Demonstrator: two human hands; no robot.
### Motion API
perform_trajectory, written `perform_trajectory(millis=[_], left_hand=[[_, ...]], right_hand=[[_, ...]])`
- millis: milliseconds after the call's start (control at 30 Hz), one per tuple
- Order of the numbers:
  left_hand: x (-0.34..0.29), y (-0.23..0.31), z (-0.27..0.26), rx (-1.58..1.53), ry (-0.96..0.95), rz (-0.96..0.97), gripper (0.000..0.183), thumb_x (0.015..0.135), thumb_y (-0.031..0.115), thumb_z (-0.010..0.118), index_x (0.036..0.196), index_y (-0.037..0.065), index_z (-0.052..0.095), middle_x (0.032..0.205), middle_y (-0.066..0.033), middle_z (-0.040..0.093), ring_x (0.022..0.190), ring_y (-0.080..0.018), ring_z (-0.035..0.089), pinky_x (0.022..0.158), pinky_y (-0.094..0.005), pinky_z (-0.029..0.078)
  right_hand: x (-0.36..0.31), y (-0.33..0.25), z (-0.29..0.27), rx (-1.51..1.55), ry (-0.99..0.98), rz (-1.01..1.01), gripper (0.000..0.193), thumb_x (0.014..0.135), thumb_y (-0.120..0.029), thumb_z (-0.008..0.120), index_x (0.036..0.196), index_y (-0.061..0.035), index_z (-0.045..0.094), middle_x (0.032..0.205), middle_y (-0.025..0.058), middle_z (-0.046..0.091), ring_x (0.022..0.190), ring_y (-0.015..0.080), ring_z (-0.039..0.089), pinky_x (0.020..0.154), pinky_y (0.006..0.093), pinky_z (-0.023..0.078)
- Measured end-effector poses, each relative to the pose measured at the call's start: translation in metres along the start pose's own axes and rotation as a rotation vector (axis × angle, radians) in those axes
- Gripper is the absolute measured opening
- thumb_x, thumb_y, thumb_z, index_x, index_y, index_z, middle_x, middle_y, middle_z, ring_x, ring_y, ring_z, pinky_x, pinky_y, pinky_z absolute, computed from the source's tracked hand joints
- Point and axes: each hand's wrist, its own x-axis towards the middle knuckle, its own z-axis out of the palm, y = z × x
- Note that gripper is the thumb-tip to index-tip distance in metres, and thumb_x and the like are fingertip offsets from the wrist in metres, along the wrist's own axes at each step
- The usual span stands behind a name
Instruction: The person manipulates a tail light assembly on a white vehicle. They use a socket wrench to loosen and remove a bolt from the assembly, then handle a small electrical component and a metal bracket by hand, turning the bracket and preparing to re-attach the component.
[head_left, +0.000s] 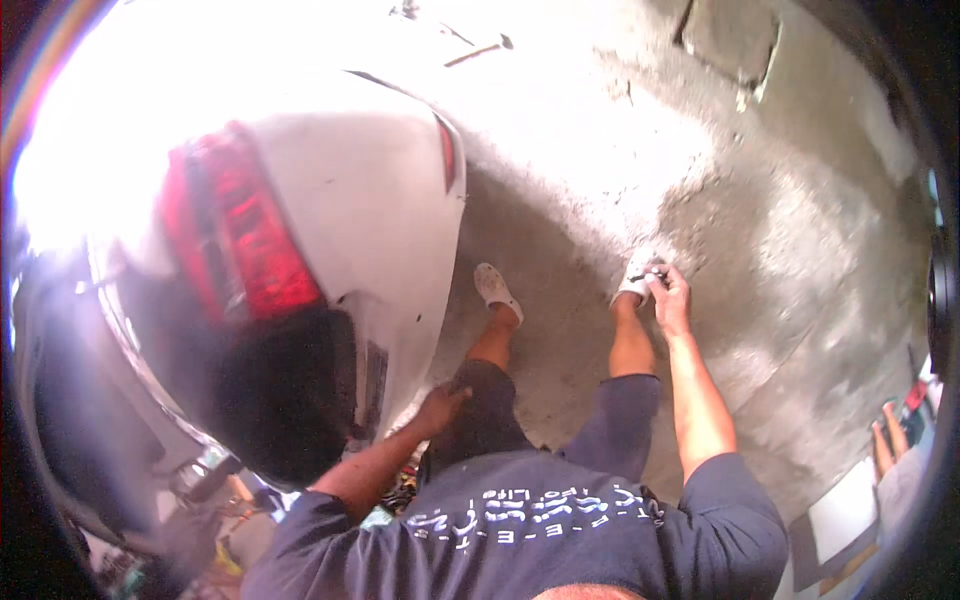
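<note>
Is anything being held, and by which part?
The right hand seems to pinch a small dark thing, gripped part unclear; the left hand shows nothing held.

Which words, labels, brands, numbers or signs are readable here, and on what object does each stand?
Dark T-shirt: white printed lettering on the chest; its wording is not copied here.
Small dark item in the right hand: too small to read any marking.
White car and its red tail lamp: no readable text.
Elsewhere: none readable.

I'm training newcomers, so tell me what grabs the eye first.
The red tail light on the white car at left stands out most. Near the middle, two white clogs show against the grey floor. The right hand, by the right clog in view, seemingly pinches a small dark thing.
</note>
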Motion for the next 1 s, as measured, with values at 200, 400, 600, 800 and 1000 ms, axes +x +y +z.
perform_trajectory(millis=[200, 400, 600, 800, 1000], left_hand=[[-0.183, 0.211, -0.094, -0.822, -0.206, 0.085, 0.031, 0.101, 0.044, 0.063, 0.088, 0.017, 0.060, 0.066, 0.0017, 0.045, 0.055, -0.0150, 0.041, 0.050, -0.0337, 0.030], [-0.354, 0.246, -0.155, -1.039, -0.535, 0.345, 0.033, 0.103, 0.046, 0.060, 0.093, 0.015, 0.061, 0.065, 0.0048, 0.041, 0.051, -0.0094, 0.033, 0.044, -0.0279, 0.022], [-0.440, 0.183, -0.179, -1.012, -0.494, 0.518, 0.035, 0.103, 0.047, 0.062, 0.092, 0.013, 0.061, 0.067, 0.0039, 0.042, 0.050, -0.0089, 0.035, 0.041, -0.0267, 0.024], [-0.472, 0.105, -0.193, -1.017, -0.471, 0.564, 0.035, 0.103, 0.046, 0.060, 0.093, 0.013, 0.063, 0.066, 0.0032, 0.045, 0.048, -0.0090, 0.038, 0.041, -0.0266, 0.026], [-0.492, 0.042, -0.209, -1.039, -0.529, 0.614, 0.037, 0.105, 0.048, 0.057, 0.094, 0.014, 0.063, 0.067, 0.0041, 0.045, 0.048, -0.0082, 0.037, 0.040, -0.0254, 0.025]], right_hand=[[-0.146, -0.398, 0.017, 0.230, -0.504, -0.064, 0.016, 0.103, -0.011, 0.063, 0.114, -0.0032, 0.073, 0.096, 0.0029, 0.074, 0.086, 0.0114, 0.068, 0.076, 0.0292, 0.055], [-0.325, -0.595, 0.085, -0.579, -1.085, -0.823, 0.014, 0.099, -0.010, 0.067, 0.109, -0.0025, 0.073, 0.089, 0.0114, 0.070, 0.078, 0.0243, 0.067, 0.073, 0.0377, 0.052], [-0.444, -0.672, 0.160, -0.973, -1.108, -1.218, 0.016, 0.097, -0.021, 0.067, 0.097, -0.0052, 0.069, 0.094, 0.0179, 0.069, 0.091, 0.0420, 0.069, 0.081, 0.0511, 0.054], [-0.527, -0.680, 0.227, -1.303, -1.131, -1.543, 0.016, 0.092, -0.024, 0.069, 0.095, -0.0088, 0.075, 0.089, 0.0134, 0.073, 0.092, 0.0373, 0.072, 0.086, 0.0496, 0.057], [-0.578, -0.673, 0.287, -1.409, -1.109, -1.587, 0.023, 0.089, -0.030, 0.072, 0.082, -0.0084, 0.078, 0.083, 0.0157, 0.074, 0.087, 0.0379, 0.073, 0.084, 0.0498, 0.057]])
